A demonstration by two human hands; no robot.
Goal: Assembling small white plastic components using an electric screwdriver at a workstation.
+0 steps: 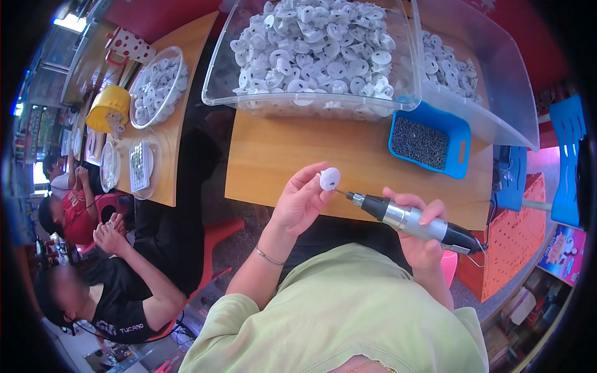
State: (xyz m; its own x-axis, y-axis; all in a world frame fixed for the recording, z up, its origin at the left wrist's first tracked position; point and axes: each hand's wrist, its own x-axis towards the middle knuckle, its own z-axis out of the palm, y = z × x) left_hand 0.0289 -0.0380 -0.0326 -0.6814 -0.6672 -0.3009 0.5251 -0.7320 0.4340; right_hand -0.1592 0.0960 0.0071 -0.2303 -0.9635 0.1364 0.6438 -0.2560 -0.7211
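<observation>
A small white round plastic part [329, 179] is pinched between the thumb and fingers of my left hand [300, 202], above the table's front edge. My right hand [418, 227] is wrapped round an electric screwdriver [407, 221] with a silver body and black ends. Its thin bit points left and meets the lower right side of the white part; whether a screw sits on the tip is too small to tell. Beyond my hands, a blue tray [459, 133] holds many small dark screws [420, 144].
A large clear bin [214, 87] heaped with white parts stands at the table's back, another clear bin [510, 93] beside it. At left, a second table [189, 74] bears a white basket [179, 81] and a yellow bucket [98, 112]. Several co-workers sit there. An orange crate [513, 242] is at right.
</observation>
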